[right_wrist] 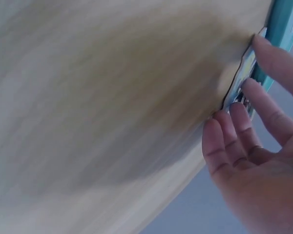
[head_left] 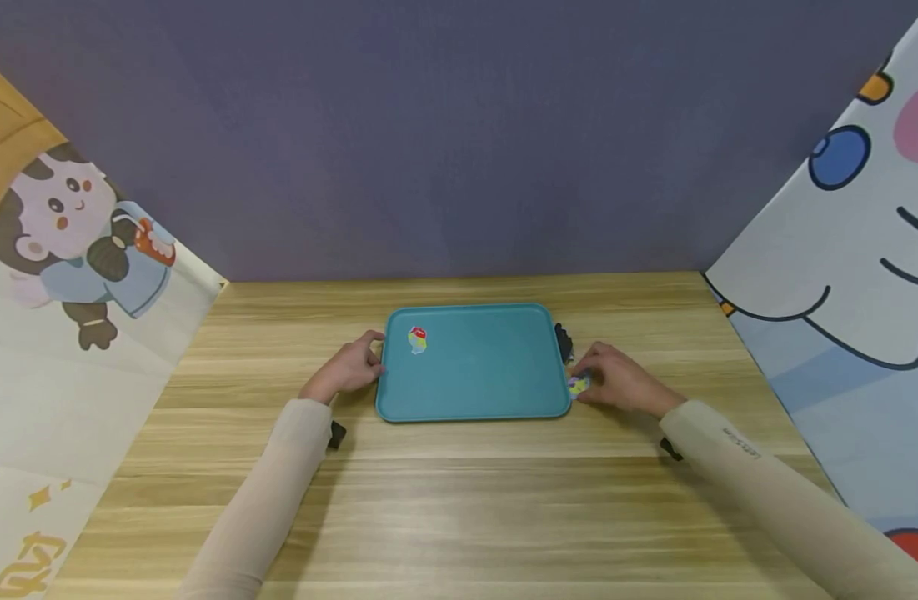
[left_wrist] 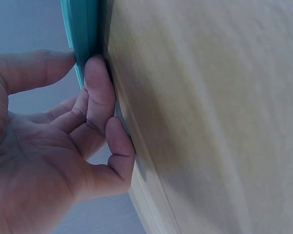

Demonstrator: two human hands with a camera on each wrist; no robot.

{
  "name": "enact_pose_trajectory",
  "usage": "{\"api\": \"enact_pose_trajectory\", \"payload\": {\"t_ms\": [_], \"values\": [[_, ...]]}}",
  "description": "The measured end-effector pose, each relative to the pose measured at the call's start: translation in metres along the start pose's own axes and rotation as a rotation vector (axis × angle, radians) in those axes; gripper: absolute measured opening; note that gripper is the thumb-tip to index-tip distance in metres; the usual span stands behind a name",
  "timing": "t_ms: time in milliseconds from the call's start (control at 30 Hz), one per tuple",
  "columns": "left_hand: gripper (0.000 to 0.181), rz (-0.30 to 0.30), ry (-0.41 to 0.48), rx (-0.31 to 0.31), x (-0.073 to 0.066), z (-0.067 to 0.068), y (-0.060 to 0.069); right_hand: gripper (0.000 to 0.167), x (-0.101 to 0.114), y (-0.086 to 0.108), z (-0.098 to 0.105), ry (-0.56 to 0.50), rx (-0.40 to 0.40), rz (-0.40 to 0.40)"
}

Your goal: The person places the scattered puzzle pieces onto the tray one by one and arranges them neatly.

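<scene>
Sleeve [head_left: 781, 504] foremost, right hand [head_left: 622, 382] seemingly pinches patterned piece [head_left: 578, 386].

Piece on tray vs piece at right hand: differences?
The tray piece lies toward the far left corner of the tray; the hand-side piece sits by the tray's right edge. The tray piece shows red and yellow, the hand-side piece purple and yellow. The right hand touches only the hand-side piece. Both are small and multicoloured.

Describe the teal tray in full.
The teal tray is a rounded rectangle, plastic-looking, with a raised rim. It lies flat on the wooden table. A multicolored piece sits on it, toward the far left corner. The left hand touches its left edge; beside its right edge, the right hand holds a second piece.
</scene>
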State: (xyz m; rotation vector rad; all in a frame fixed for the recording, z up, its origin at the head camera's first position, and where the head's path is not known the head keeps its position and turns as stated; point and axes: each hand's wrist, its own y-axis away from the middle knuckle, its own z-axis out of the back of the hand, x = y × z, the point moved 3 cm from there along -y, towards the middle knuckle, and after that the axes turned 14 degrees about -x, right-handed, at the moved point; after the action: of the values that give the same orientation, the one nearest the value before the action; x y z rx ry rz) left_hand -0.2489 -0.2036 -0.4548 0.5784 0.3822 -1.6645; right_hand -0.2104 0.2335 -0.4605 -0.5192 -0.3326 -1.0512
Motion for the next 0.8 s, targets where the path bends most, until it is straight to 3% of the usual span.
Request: {"api": "enact_pose_trajectory", "payload": {"t_ms": [433, 600, 700, 800], "values": [[0.060, 0.012, 0.005, 0.012, -0.001, 0.001, 0.001, 0.035, -0.016, 0.003, 0.009, 0.056, -0.081, -0.192], [0.060, 0.007, 0.011, 0.015, -0.002, 0.001, 0.001, 0.034, -0.015, -0.001, 0.011, 0.047, -0.155, -0.172], [0.060, 0.011, 0.009, 0.011, -0.002, 0.002, 0.002, 0.024, -0.012, -0.004, 0.015, 0.018, -0.225, -0.136], [0.059, 0.011, 0.008, 0.009, -0.002, 0.002, 0.002, 0.015, -0.008, -0.007, 0.019, -0.010, -0.244, -0.137]]}}
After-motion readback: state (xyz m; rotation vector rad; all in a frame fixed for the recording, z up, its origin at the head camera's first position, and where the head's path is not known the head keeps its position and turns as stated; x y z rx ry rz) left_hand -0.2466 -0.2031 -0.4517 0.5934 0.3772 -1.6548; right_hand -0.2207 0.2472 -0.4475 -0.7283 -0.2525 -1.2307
